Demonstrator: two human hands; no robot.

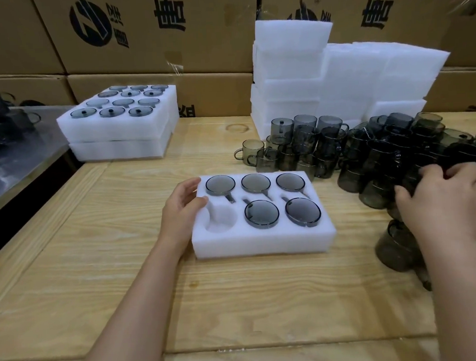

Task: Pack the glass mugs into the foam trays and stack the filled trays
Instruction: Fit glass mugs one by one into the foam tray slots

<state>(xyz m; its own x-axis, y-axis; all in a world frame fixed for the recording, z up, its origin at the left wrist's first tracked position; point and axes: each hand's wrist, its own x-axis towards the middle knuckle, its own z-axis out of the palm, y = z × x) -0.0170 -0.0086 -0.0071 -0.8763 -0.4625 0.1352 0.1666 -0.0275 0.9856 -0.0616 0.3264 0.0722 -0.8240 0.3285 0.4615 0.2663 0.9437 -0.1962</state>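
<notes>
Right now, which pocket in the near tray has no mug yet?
The near-left pocket, beside the left hand; the other five each hold a mug.

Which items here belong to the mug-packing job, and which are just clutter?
Job: foam tray with one empty pocket; loose glass mugs; filled tray stack; spare foam stack.
Lying about: cardboard boxes; metal surface at left.

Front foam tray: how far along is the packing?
Done: stacked trays back left, top layer full; front tray has five of six pockets filled. In hand: left hand steadies it, right hand is among the loose mugs. Left: the near-left pocket, then stacking.
</notes>
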